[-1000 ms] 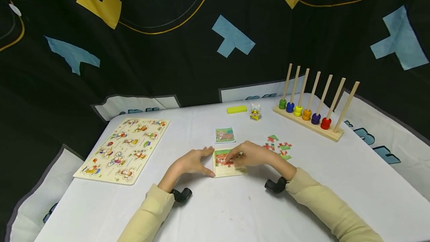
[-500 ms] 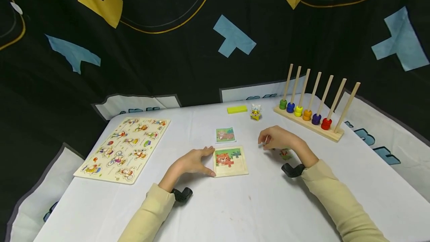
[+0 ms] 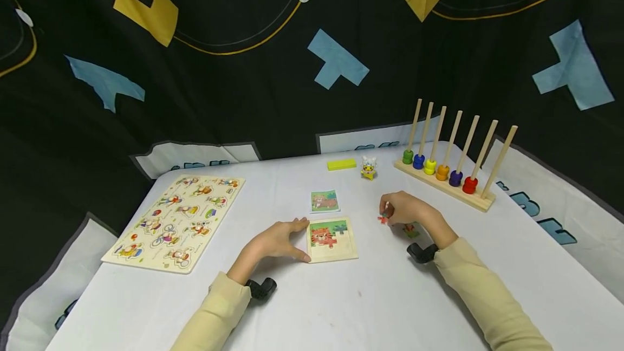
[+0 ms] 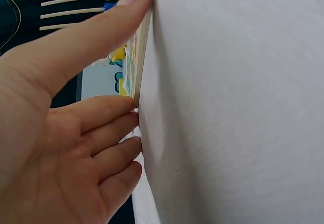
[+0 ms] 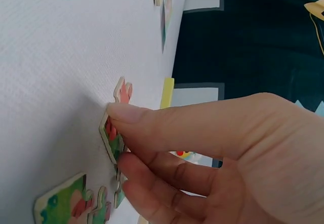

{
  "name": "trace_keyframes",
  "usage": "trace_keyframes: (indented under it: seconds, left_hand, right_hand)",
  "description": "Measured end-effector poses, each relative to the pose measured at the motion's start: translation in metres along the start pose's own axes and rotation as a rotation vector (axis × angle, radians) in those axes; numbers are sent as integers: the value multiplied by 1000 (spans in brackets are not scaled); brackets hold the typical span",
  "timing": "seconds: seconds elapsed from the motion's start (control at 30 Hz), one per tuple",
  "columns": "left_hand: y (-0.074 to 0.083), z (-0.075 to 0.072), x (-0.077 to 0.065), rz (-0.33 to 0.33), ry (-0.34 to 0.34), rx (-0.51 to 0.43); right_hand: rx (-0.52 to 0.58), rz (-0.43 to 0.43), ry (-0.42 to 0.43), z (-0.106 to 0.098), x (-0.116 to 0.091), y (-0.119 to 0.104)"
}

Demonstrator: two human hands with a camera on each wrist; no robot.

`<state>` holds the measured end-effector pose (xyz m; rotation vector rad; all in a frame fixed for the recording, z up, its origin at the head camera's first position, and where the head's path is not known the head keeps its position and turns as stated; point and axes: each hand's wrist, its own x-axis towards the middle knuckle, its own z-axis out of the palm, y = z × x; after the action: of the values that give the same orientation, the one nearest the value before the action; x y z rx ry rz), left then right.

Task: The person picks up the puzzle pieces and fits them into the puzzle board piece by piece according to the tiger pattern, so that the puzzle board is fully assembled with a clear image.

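A small square wooden puzzle board (image 3: 343, 252) lies mid-table, its upper left filled with pieces of a red animal picture, with bare wood at the right and bottom. My left hand (image 3: 279, 241) is at the board's left side, thumb at the near corner and index finger at the far one, as the left wrist view (image 4: 66, 148) also shows. To the right of the board, my right hand (image 3: 409, 211) pinches a red and green puzzle piece (image 5: 112, 137) between thumb and fingers, low over the cloth. Other loose puzzle pieces (image 5: 62, 201) lie beside and partly behind that hand.
Beyond the board lies a picture card (image 3: 325, 201). Farther back are a yellow block (image 3: 342, 164) and a small figurine (image 3: 368, 168). A wooden peg rack (image 3: 441, 180) with coloured beads stands back right; a large picture board (image 3: 170, 226) lies at left.
My right hand has left the puzzle board, moved right to the loose pieces, and now pinches one. The left hand stays at the board's left edge. The head view has tilted slightly.
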<state>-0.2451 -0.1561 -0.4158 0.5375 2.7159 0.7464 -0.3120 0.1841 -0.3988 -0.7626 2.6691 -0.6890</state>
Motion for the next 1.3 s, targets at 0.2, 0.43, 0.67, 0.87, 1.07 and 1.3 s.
trace_keyframes:
  seconds: [0.2,0.43,0.67,0.87,1.07,1.3]
  left_hand:
    - [2,0,1,3,1,-2]
    - [0,0,2,13,3,1]
    - [-2,-1,3,16,2,7]
    - [-1,1,2,18,-1,0]
    - [2,0,1,26,6,7]
    - [1,-1,-1,17,4,12]
  right_hand:
    - [28,-14,-10,-1,0,2]
    - [49,-6,-43,-1,-1,2]
    - [9,-47,-20,-3,3,7]
    - [56,-144,12,0,4,7]
    - [96,-265,66,5,6,-8]
    - [135,-367,73,15,11,-33]
